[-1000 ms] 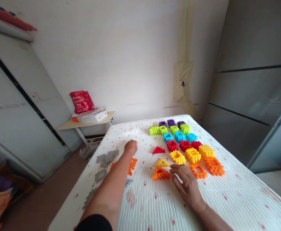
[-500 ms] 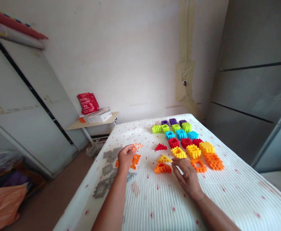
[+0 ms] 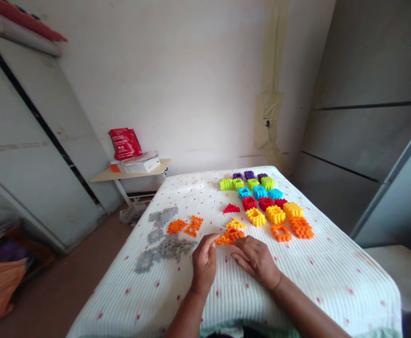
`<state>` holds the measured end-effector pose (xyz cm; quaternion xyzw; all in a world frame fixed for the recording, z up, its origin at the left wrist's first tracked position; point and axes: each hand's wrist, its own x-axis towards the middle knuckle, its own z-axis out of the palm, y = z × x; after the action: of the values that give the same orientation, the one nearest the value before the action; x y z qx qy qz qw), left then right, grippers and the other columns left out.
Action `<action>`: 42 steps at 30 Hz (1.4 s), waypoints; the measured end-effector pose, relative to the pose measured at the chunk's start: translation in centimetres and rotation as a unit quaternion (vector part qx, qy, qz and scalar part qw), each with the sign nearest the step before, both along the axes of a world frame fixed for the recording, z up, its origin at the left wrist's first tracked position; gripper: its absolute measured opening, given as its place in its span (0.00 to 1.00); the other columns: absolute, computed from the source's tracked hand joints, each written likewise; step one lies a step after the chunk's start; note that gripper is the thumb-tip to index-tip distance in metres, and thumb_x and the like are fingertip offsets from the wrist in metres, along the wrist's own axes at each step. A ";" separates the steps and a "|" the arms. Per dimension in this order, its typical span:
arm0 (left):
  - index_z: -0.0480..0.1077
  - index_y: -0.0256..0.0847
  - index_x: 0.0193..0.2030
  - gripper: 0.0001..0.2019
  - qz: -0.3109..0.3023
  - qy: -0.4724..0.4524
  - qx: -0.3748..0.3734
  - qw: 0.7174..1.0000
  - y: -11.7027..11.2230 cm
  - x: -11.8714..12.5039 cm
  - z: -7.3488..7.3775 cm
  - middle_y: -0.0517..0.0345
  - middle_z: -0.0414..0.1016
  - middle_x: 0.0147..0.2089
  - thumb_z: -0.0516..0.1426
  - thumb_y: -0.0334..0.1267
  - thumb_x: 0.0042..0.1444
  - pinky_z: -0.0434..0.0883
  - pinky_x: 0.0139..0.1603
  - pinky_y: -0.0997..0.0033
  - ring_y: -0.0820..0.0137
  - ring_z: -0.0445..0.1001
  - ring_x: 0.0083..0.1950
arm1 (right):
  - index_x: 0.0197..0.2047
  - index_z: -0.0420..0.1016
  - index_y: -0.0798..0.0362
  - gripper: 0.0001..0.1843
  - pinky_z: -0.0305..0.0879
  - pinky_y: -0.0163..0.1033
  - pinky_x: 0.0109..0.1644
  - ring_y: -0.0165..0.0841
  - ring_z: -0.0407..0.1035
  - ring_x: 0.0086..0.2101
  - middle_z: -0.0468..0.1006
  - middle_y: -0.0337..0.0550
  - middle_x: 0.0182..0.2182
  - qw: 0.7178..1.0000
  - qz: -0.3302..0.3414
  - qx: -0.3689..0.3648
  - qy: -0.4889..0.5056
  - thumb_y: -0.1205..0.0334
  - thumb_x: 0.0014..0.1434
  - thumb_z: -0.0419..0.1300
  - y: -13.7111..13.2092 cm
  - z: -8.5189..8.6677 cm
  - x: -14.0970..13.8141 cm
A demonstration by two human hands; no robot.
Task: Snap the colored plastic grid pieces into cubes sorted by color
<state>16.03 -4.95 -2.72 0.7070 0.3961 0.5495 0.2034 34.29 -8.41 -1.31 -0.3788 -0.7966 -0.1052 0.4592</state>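
My left hand point(image 3: 204, 260) is closed, pinching a flat orange triangular building piece point(image 3: 221, 240) by its left side. That piece meets the near left side of a stack of orange triangular pieces point(image 3: 235, 234). My right hand point(image 3: 258, 263) lies at the stack's near right side, thumb apart from the bent fingers, holding nothing that I can see. Just beyond are a yellow triangular piece point(image 3: 235, 223) and a red triangular piece point(image 3: 231, 208). Two loose clusters of orange pieces, one on the left point(image 3: 176, 226) and one on the right point(image 3: 194, 226), rest left of my hands.
Grey pieces point(image 3: 170, 248) spread over the left of the white quilted bed cover point(image 3: 156, 305). Stacks in purple, green, blue point(image 3: 259, 192), red, yellow point(image 3: 275, 214) and orange point(image 3: 301, 227) form rows on the right. A small table point(image 3: 103, 175) holds a red bag point(image 3: 125, 143).
My left hand has moved right and nearer, carrying the orange triangular piece to the orange stack. My right hand has shifted left to the stack's side. The view has tilted slightly.
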 end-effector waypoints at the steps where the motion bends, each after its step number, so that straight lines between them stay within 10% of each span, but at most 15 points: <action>1: 0.72 0.40 0.43 0.13 -0.006 0.006 0.005 1.000 -0.1 0.0 0.1 0.54 0.77 0.41 0.48 0.32 0.57 0.71 0.45 0.72 0.70 0.75 0.42 | 0.42 0.68 0.53 0.07 0.68 0.36 0.34 0.31 0.69 0.31 0.76 0.44 0.30 1.000 0.000 0.006 -0.002 0.65 0.61 0.52 0.0 -0.1 -0.2; 14: 0.67 0.39 0.32 0.01 0.020 0.025 0.019 0.999 -0.4 0.5 0.7 0.55 0.71 0.36 0.54 0.32 0.52 0.69 0.40 0.72 0.71 0.70 0.38 | 0.38 0.68 0.54 0.07 0.66 0.36 0.36 0.30 0.67 0.32 0.74 0.44 0.30 0.996 0.084 -0.015 0.018 0.72 0.59 0.50 -0.4 0.0 -0.3; 30: 0.54 0.40 0.20 0.14 0.004 0.088 -0.018 0.996 -1.3 0.3 1.3 0.65 0.55 0.20 0.51 0.38 0.54 0.56 0.27 0.76 0.77 0.57 0.23 | 0.41 0.70 0.56 0.10 0.67 0.38 0.38 0.31 0.68 0.34 0.76 0.47 0.36 0.983 0.089 0.078 -0.138 0.72 0.61 0.50 -0.7 -0.4 -0.8; 42: 0.54 0.40 0.22 0.15 -0.126 -0.031 -0.196 0.972 -1.1 0.4 1.6 0.65 0.54 0.21 0.48 0.44 0.57 0.55 0.27 0.77 0.77 0.55 0.25 | 0.51 0.67 0.53 0.15 0.68 0.42 0.44 0.36 0.68 0.43 0.74 0.51 0.45 0.998 -0.003 0.031 -0.046 0.67 0.60 0.53 0.3 -0.2 0.0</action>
<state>16.40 -6.09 -1.14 0.6800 0.3972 0.4531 0.4178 34.32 -8.14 -1.55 -0.3617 -0.8121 -0.1485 0.4332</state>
